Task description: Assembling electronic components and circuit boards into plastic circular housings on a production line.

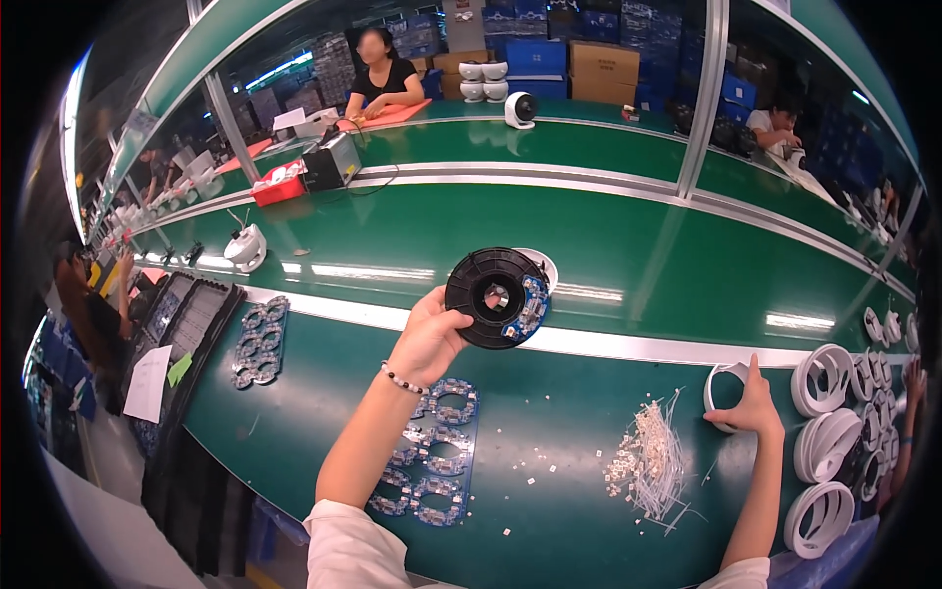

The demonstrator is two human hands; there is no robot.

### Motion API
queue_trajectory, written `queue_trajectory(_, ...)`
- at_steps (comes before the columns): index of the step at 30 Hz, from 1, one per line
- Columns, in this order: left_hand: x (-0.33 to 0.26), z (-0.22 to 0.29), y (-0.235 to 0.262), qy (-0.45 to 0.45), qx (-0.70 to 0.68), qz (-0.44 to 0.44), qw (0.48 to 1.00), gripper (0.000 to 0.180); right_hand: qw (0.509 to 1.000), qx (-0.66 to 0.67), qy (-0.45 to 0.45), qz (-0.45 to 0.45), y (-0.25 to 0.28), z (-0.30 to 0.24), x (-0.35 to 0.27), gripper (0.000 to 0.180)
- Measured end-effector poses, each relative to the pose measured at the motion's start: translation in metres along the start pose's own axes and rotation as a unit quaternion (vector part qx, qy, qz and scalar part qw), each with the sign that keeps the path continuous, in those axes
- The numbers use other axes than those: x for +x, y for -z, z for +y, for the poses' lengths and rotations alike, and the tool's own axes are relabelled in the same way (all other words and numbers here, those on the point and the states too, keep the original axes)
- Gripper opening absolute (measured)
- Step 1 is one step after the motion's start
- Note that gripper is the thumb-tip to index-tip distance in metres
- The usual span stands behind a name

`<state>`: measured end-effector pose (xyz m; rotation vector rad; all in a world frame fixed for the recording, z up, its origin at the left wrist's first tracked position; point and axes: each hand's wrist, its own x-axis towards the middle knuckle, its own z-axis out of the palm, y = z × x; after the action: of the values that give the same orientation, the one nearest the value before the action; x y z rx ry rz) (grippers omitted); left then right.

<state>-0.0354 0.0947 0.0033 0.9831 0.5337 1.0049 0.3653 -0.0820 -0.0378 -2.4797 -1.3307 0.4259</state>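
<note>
My left hand (430, 339) grips a black round plastic housing (471, 329) by its lower left edge and holds it up above the bench. A curved blue circuit board (531, 306) sits on the housing's right side, and a round opening is in its middle. Partly hidden behind the housing is a white round part (546, 267). At the right, my right hand (754, 404) has its thumb and a finger around a white ring (711, 390). Blue panels of ring-shaped circuit boards (449, 436) lie beside my left forearm, which covers part of them.
A pile of thin white cables with small connectors (648, 461) lies left of my right forearm. Stacked white rings (822, 381) line the right side. Another board panel (260, 344) and black trays (201, 329) are at left. A green conveyor (392, 231) runs beyond; people work nearby.
</note>
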Motion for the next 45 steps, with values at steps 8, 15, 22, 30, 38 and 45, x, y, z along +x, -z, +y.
queue_trajectory(8, -0.028, -0.029, -0.034, -0.155, 0.057, 0.010, 0.986, 0.049, 0.777, 0.559, 0.290, -0.018, -0.010, -0.153, -0.036, 0.108)
queue_trajectory(15, -0.053, -0.034, -0.044, 0.035, 0.078, -0.206, 0.975, 0.082, 0.788, 0.500, 0.352, -0.071, -0.044, -0.208, -0.060, 0.118)
queue_trajectory(22, -0.040, -0.033, -0.035, 0.195, -0.281, -0.119, 0.932, 0.055, 0.820, 0.347, 0.455, 0.011, -0.054, -0.221, -0.072, 0.119)
queue_trajectory(30, -0.038, -0.043, -0.037, 0.195, -0.329, -0.137, 0.914, 0.042, 0.844, 0.190, 0.484, 0.133, -0.050, -0.222, -0.093, 0.110)
queue_trajectory(38, -0.046, -0.026, -0.033, 0.240, -0.308, -0.212, 0.896, 0.059, 0.830, 0.222, 0.493, 0.134, -0.047, -0.226, -0.104, 0.109)
queue_trajectory(45, -0.030, -0.041, -0.027, 0.181, -0.219, -0.085, 0.955, 0.039, 0.834, 0.239, 0.496, 0.045, -0.038, -0.225, -0.090, 0.118)
